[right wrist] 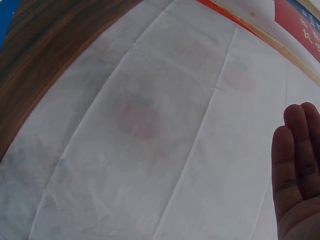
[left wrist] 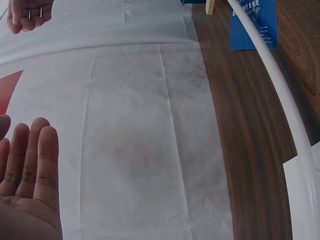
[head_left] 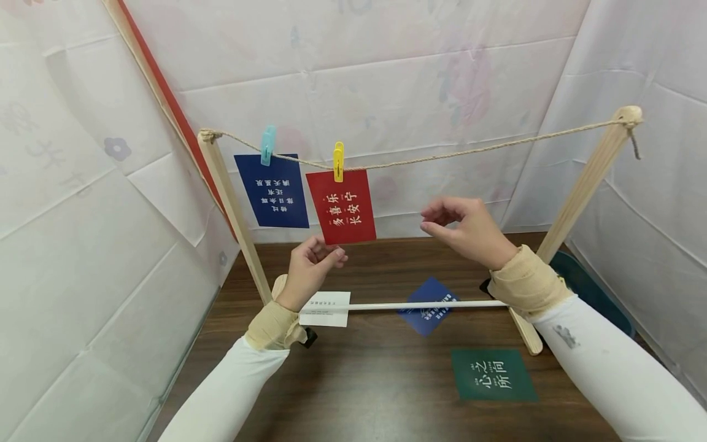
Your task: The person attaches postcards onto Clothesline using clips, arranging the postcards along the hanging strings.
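A red card (head_left: 347, 209) with white characters hangs from a twine line (head_left: 420, 161), held by a yellow clothespin (head_left: 339, 161). Left of it hangs a dark blue card (head_left: 273, 193) under a light blue clothespin (head_left: 267, 145). My left hand (head_left: 316, 264) is at the red card's lower edge, thumb and fingers apart with nothing gripped between them. In the left wrist view its fingers (left wrist: 39, 165) extend loosely below the card's corner (left wrist: 9, 91). Right of the red card, my right hand (head_left: 464, 226) hovers empty below the line, fingers loosely bent in the head view.
Wooden posts (head_left: 234, 218) (head_left: 588, 178) carry the twine, joined low down by a white rod (head_left: 375, 306). On the brown table (head_left: 353, 374) lie a white card (head_left: 331, 318), a blue card (head_left: 424, 322) and a green card (head_left: 493, 374). A dark teal container (head_left: 593, 294) stands behind my right forearm.
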The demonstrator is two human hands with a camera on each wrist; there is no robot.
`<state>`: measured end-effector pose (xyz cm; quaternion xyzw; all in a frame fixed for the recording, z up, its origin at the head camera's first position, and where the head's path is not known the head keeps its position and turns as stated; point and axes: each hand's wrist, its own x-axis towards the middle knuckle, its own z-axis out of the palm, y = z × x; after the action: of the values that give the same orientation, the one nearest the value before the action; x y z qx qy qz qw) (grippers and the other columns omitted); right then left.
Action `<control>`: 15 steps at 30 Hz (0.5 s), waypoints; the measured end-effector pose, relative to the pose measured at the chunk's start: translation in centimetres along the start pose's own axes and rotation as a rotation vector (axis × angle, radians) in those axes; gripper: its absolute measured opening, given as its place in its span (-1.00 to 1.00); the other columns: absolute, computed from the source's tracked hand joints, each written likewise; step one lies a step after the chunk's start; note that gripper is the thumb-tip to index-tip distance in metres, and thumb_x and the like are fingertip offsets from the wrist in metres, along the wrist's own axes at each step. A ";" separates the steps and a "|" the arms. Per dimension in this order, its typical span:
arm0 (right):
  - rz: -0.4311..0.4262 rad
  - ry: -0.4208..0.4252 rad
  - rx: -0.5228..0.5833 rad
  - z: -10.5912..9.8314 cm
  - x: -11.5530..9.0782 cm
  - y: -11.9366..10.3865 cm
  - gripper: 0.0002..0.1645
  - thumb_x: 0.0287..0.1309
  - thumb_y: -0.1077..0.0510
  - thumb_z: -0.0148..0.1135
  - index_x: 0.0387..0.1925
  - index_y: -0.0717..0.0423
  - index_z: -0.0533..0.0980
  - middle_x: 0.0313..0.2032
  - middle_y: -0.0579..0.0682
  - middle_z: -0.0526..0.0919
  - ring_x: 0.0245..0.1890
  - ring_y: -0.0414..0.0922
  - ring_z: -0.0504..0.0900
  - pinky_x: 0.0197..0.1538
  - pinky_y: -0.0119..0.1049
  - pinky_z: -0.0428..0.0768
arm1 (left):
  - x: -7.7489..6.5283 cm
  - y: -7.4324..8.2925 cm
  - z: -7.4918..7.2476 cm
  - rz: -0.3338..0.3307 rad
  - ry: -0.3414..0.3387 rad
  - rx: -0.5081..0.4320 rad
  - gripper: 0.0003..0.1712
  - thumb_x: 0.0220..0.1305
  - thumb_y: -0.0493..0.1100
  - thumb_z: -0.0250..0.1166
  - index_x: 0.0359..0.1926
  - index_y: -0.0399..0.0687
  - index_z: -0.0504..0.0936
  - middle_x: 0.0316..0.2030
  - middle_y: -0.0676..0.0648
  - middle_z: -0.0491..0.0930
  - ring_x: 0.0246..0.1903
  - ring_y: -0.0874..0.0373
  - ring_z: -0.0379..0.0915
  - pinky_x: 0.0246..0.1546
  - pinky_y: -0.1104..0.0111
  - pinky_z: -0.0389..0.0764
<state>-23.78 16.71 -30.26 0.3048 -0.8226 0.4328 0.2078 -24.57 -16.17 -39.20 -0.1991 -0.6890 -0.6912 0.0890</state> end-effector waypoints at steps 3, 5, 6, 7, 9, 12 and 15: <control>0.004 0.004 -0.003 0.1 -0.4 0.5 -0.90 0.24 0.38 0.53 -0.22 0.23 0.75 -0.33 0.10 0.84 -0.35 -0.38 0.70 -0.20 -0.58 0.62 | -0.3 -0.2 -0.1 -0.010 0.003 0.021 -0.80 0.43 -0.45 0.36 0.00 -0.48 0.59 -0.20 -0.25 0.80 -0.28 0.20 0.81 -0.16 0.35 0.83; 0.013 0.005 -0.004 0.1 -0.7 0.8 -0.89 0.24 0.37 0.53 -0.21 0.24 0.74 -0.32 0.10 0.84 -0.34 -0.38 0.69 -0.20 -0.58 0.62 | -0.4 -0.3 -0.2 -0.017 0.001 0.031 -0.79 0.43 -0.45 0.36 0.00 -0.49 0.58 -0.17 -0.34 0.78 -0.27 0.16 0.82 -0.15 0.34 0.83; 0.019 0.004 -0.007 0.1 -0.8 1.0 -0.89 0.25 0.37 0.52 -0.20 0.24 0.74 -0.31 0.10 0.84 -0.33 -0.38 0.69 -0.19 -0.58 0.61 | -0.5 -0.4 -0.2 -0.018 0.000 0.035 -0.79 0.44 -0.45 0.36 0.01 -0.49 0.58 -0.15 -0.37 0.77 -0.27 0.17 0.82 -0.15 0.34 0.83; 0.025 0.003 -0.009 0.0 -1.0 1.1 -0.89 0.26 0.37 0.52 -0.18 0.24 0.75 -0.30 0.11 0.84 -0.32 -0.38 0.69 -0.18 -0.58 0.61 | -0.5 -0.5 -0.2 -0.018 -0.001 0.036 -0.78 0.44 -0.45 0.36 0.01 -0.51 0.58 -0.15 -0.38 0.77 -0.26 0.16 0.82 -0.14 0.34 0.83; 0.038 -0.003 -0.015 0.0 -1.3 1.3 -0.88 0.28 0.36 0.50 -0.15 0.24 0.75 -0.27 0.11 0.84 -0.31 -0.38 0.69 -0.18 -0.58 0.62 | -0.6 -0.6 -0.3 -0.013 -0.004 0.036 -0.77 0.44 -0.45 0.35 0.01 -0.55 0.57 -0.13 -0.47 0.73 -0.27 0.19 0.82 -0.15 0.35 0.83; 0.050 -0.009 -0.017 0.0 -1.8 1.5 -0.87 0.31 0.35 0.49 -0.13 0.24 0.75 -0.25 0.12 0.84 -0.29 -0.39 0.69 -0.17 -0.58 0.62 | -0.7 -0.8 -0.3 -0.006 -0.008 0.038 -0.78 0.44 -0.45 0.35 0.01 -0.54 0.57 -0.12 -0.56 0.69 -0.29 0.24 0.80 -0.16 0.37 0.82; 0.073 -0.016 -0.011 0.0 -2.2 1.7 -0.88 0.31 0.35 0.49 -0.13 0.24 0.75 -0.25 0.12 0.84 -0.30 -0.38 0.69 -0.19 -0.57 0.63 | -1.1 -0.8 -0.4 -0.020 -0.012 0.042 -0.80 0.44 -0.45 0.36 0.00 -0.49 0.59 -0.13 -0.60 0.67 -0.31 0.27 0.78 -0.16 0.37 0.82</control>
<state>-23.35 18.21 -32.60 0.2768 -0.8371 0.4332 0.1869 -23.91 -16.69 -40.36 -0.1942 -0.7059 -0.6762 0.0821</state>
